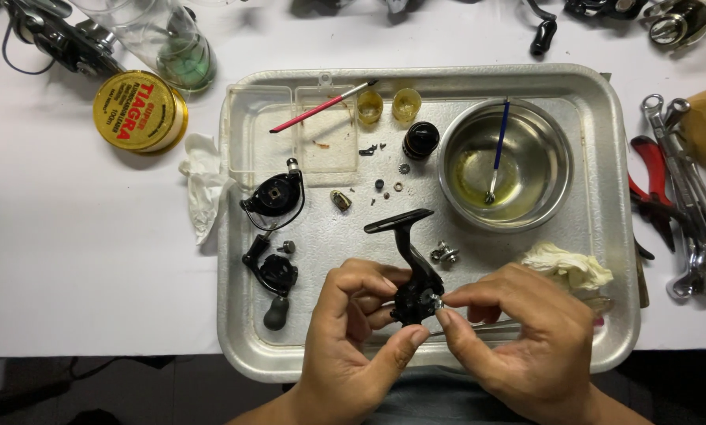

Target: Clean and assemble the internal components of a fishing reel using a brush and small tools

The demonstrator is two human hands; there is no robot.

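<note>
Head view: above the near edge of a dimpled aluminium tray (605, 142), the left hand (353, 330) grips a black, T-footed fishing-reel body (413, 267), its fingers curled about the housing. The right hand (526, 330) pinches a small silvery part (436, 302) against the body's side, fingertips pressed together. Farther back in the tray sits a round polished steel bowl (546, 169) with yellowish oil and a thin blue-handled brush (498, 149). Crumpled cream tissue (569, 264) lies just beside the right hand.
</note>
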